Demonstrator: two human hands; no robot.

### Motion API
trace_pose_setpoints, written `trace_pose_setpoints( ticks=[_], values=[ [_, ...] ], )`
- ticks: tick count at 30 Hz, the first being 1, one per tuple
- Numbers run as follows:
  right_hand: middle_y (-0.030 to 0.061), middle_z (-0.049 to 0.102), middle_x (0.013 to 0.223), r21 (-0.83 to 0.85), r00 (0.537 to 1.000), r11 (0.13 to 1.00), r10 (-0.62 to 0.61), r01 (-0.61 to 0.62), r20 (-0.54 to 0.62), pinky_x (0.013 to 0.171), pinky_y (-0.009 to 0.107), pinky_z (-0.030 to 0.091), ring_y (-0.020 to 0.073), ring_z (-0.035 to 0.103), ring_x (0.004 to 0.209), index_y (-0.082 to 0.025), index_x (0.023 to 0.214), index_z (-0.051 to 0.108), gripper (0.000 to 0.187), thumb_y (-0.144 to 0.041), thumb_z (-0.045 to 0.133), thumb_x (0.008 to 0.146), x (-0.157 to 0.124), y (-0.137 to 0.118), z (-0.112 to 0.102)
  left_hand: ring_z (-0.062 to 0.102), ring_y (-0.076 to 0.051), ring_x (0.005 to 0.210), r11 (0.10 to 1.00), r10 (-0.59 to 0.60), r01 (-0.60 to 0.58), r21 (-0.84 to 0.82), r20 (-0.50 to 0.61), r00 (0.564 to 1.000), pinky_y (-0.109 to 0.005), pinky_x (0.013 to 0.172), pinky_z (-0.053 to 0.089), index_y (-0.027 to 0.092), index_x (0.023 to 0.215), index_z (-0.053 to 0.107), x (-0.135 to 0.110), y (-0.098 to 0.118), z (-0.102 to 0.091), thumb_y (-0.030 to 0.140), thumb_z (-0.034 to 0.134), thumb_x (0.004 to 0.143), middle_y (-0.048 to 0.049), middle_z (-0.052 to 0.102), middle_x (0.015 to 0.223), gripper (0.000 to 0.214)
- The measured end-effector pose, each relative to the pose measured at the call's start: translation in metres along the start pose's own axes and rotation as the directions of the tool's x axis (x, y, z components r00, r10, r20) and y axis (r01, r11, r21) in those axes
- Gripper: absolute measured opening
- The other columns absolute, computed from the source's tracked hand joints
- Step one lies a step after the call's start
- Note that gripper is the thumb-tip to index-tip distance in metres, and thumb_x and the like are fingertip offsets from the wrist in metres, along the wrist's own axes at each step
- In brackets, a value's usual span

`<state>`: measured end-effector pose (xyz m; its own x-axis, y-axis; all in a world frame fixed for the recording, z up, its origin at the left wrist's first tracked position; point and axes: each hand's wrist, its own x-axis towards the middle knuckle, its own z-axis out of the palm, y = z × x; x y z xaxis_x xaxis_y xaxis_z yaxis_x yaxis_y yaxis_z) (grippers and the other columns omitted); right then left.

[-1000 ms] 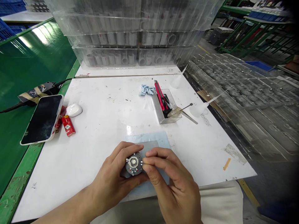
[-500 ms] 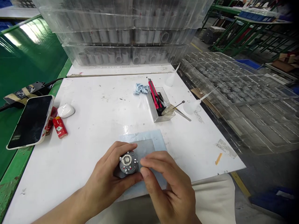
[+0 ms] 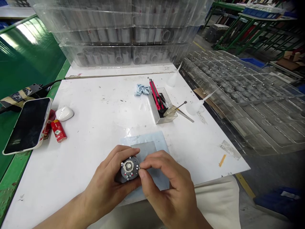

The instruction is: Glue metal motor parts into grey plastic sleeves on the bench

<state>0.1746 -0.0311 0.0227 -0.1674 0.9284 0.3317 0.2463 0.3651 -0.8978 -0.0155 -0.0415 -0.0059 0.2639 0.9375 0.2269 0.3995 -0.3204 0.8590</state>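
Note:
A round grey part (image 3: 130, 173) with a pale ring at its centre and small white and red pieces round its face is wrapped in the fingers of my left hand (image 3: 111, 178). Its face is turned up towards me. Thumb and forefinger of my right hand (image 3: 166, 181) meet in a pinch at the part's right edge. Whatever is between those fingertips is too small to make out. Under both hands lies a light blue cloth (image 3: 163, 143) with a grey sheet (image 3: 149, 147) on it.
A small clear box (image 3: 158, 118) holds a red utility knife (image 3: 156, 97) and tweezers (image 3: 187, 116). White squeeze bottles (image 3: 194, 108) stand to the right. A phone (image 3: 27, 127) and red lighter (image 3: 58, 131) lie left. Clear trays of tubes (image 3: 100, 57) are stacked behind.
My right hand has moved left, and its fingertips have come up against the edge of the round part. My left hand keeps its hold. The view has shifted slightly.

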Motion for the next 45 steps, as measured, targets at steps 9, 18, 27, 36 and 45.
trace_pose_setpoints(
  ticks=[9, 18, 27, 36, 45],
  values=[
    [-0.0021, 0.07, 0.086, -0.004, 0.996, 0.999, 0.034, -0.034, 0.077, 0.076, 0.024, 0.059, 0.0123, 0.07, 0.082, -0.023, 0.09, 0.065, 0.011, -0.012, 0.067, 0.09, 0.003, 0.003, -0.004, 0.066, -0.016, 0.1, 1.0, 0.018, -0.018, 0.016, 0.017, 1.0, -0.024, 0.082, 0.056, 0.036, 0.144, 0.05, -0.002, -0.002, 0.0, 0.023, 0.077, 0.098, -0.0024, 0.061, 0.121, 0.054],
    [-0.0011, 0.074, 0.089, -0.062, 0.987, 0.997, 0.048, -0.039, 0.153, 0.079, 0.025, 0.061, 0.0135, 0.071, 0.084, -0.023, 0.092, 0.069, 0.012, -0.012, 0.068, 0.091, 0.005, -0.004, -0.015, 0.069, -0.019, 0.101, 0.993, 0.017, -0.023, 0.112, 0.047, 0.999, -0.026, 0.081, 0.059, 0.035, 0.146, 0.047, -0.004, -0.001, -0.001, 0.021, 0.074, 0.1, -0.0042, 0.061, 0.123, 0.055],
    [-0.0003, 0.073, 0.085, -0.062, 0.985, 0.998, 0.041, -0.031, 0.168, 0.078, 0.025, 0.061, 0.0132, 0.07, 0.081, -0.021, 0.091, 0.073, 0.011, -0.011, 0.069, 0.091, 0.005, -0.002, -0.015, 0.069, -0.018, 0.1, 0.988, 0.016, -0.025, 0.152, 0.062, 0.998, -0.025, 0.076, 0.059, 0.034, 0.147, 0.047, -0.005, -0.002, -0.001, 0.02, 0.069, 0.102, -0.0045, 0.06, 0.123, 0.052],
    [0.0008, 0.076, 0.099, -0.021, 0.977, 0.994, 0.111, -0.109, 0.183, 0.086, 0.025, 0.06, 0.0149, 0.073, 0.093, -0.023, 0.101, 0.074, 0.012, -0.017, 0.073, 0.09, 0.003, -0.007, -0.025, 0.07, -0.017, 0.094, 0.997, -0.018, 0.017, 0.07, 0.018, 1.0, -0.024, 0.078, 0.06, 0.038, 0.148, 0.048, -0.006, -0.005, 0.002, 0.023, 0.076, 0.098, -0.0016, 0.066, 0.118, 0.059],
    [-0.0008, 0.073, 0.09, -0.165, 0.911, 0.966, 0.12, -0.199, -0.394, 0.071, 0.028, 0.055, 0.0149, 0.066, 0.078, -0.022, 0.123, 0.073, 0.034, -0.036, 0.078, 0.092, 0.07, 0.038, -0.068, 0.075, -0.025, 0.113, 0.837, -0.396, 0.375, -0.398, 0.03, 0.918, -0.036, 0.097, 0.062, 0.042, 0.154, 0.042, -0.008, 0.004, 0.001, 0.039, 0.076, 0.099, -0.0056, 0.072, 0.134, 0.065]
  ],
)
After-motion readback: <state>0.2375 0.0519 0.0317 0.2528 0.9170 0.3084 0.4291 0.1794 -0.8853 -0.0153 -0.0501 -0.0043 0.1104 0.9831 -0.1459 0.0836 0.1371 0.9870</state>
